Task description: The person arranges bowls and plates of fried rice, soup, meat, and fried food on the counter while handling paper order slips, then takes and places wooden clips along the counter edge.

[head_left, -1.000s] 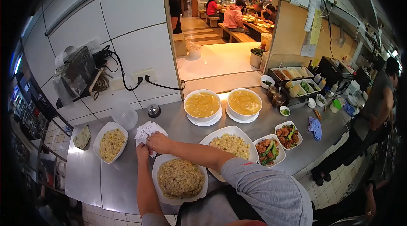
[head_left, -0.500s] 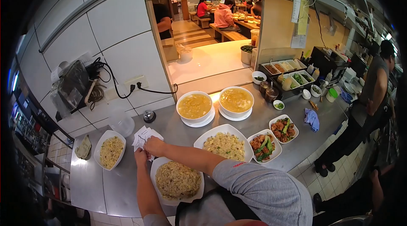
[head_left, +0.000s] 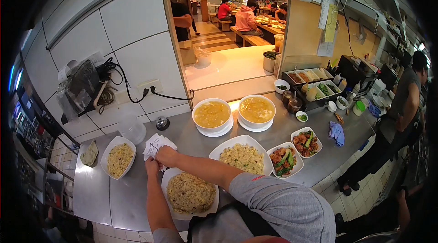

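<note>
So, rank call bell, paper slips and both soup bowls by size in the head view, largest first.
1. Left soup bowl and right soup bowl, too alike to rank
2. Paper slips, partly covered
3. Call bell

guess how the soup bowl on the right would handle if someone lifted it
The bowl would probably feel heavy, since soup fills it close to the rim. It would likely slosh or spill if tilted, for the same reason. Lifted by the white plate beneath, it might slide, as it seems simply to rest there.
</note>
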A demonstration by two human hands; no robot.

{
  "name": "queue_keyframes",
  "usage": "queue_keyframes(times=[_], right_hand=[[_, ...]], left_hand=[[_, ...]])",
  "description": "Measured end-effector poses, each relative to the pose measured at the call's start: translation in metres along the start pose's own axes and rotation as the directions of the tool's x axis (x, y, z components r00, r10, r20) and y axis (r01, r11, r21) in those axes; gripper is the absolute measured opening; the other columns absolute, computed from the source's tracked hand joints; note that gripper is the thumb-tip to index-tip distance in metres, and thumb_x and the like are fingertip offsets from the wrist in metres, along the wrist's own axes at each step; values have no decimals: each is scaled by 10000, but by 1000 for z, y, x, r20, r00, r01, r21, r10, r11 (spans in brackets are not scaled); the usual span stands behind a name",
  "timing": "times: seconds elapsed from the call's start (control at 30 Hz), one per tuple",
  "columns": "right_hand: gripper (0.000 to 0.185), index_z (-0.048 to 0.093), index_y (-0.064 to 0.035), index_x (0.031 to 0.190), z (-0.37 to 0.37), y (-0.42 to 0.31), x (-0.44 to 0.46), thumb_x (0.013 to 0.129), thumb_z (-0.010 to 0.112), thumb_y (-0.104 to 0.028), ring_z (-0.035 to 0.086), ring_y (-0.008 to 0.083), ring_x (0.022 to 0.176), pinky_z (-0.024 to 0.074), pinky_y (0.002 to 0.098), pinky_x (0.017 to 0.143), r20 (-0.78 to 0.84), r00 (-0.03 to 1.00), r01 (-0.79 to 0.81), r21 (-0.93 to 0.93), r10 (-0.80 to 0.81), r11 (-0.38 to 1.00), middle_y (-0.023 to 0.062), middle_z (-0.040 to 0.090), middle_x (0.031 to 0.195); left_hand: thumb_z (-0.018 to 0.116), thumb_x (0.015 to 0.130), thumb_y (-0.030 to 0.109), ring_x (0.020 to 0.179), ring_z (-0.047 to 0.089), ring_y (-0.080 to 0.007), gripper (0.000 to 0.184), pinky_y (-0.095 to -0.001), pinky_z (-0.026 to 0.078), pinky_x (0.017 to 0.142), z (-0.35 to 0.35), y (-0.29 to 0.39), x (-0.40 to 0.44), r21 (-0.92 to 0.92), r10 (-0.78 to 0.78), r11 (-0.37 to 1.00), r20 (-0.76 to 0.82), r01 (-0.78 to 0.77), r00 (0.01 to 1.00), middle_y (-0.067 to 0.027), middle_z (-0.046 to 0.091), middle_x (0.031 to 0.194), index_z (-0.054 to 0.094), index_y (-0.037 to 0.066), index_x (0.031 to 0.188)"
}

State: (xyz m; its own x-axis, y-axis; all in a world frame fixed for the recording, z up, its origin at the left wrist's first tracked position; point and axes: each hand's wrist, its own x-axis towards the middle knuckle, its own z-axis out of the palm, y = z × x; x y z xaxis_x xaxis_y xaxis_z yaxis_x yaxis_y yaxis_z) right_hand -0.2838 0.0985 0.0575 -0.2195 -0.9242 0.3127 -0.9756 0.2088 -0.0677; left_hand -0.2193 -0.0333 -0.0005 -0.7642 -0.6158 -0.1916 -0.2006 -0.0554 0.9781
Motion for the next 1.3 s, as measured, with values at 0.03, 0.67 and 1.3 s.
queue_keyframes(times=[0.03, 0.67, 1.3], right_hand=[[94, 625, -107, 720, 0, 0, 0, 689, 597, -191, 602, 244, 761, 454, 382, 694, -10, 1000, 4, -1, -4, 1000, 55, 631, 739], [157, 681, -110, 799, -20, -6, -23, 714, 585, -200, 636, 308, 734, 493, 419, 645, 42, 998, 35, 164, -42, 986, 134, 652, 867], [204, 632, 7, 776, -217, 119, -354, 823, 567, -181, 590, 373, 753, 473, 431, 679, -189, 644, -728, 146, 741, 670, 211, 610, 802]], left_hand=[[452, 804, 20, 439, 536, -162, 50, -267, 415, 341, 0, 0, 0, 13, 4, 1000, -6, -4, 1000, -99, 557, 604, 496, -1, 791], [546, 731, 83, 584, 581, -186, 116, -300, 459, 502, -13, 4, -2, 327, 56, 944, -12, -49, 998, -95, 596, 666, 597, -6, 786], [512, 879, 71, 540, 462, -90, 81, -220, 384, 484, -100, -72, -159, -99, 213, 955, -434, -281, 875, -13, 501, 643, 570, 14, 874]])
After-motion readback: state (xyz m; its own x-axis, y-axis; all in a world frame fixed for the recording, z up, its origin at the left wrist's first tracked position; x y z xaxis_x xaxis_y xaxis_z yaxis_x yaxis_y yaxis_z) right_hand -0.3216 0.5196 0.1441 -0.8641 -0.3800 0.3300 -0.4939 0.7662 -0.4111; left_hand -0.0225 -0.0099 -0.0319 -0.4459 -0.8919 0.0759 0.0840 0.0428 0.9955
